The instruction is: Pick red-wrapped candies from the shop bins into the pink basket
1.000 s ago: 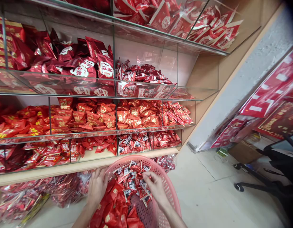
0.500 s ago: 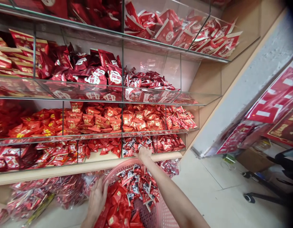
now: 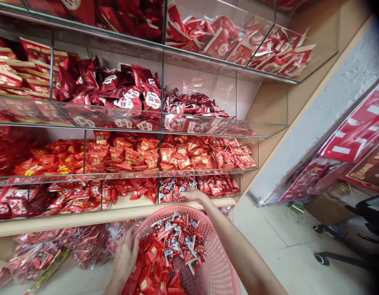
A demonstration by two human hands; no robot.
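Observation:
A pink perforated basket [image 3: 222, 254] stands below the shelves, holding plain red packets [image 3: 151, 262] on its left and red, black and white packets [image 3: 180, 237] on its right. My left hand [image 3: 125, 256] rests along the basket's left rim, its fingers stretched out and slightly apart. Over the basket's far rim, my right hand [image 3: 194, 194] reaches to the lowest shelf, at the compartment of red, black and white packets [image 3: 169, 190]. Its fingertips are hard to make out among the packets, and whether they hold one does not show.
Clear-fronted shelves rise ahead, filled with red packets [image 3: 131, 157]. Under the bottom shelf board [image 3: 63, 221] lie plastic bags of packets [image 3: 91, 246]. A grey wall [image 3: 324, 98] stands at the right, with a cardboard box [image 3: 324, 209] and a wheeled chair base [image 3: 343, 254] beyond.
My right hand has shifted slightly right and its wrist is more bent. The right forearm has moved right, showing more of the basket. My left hand stays at the rim.

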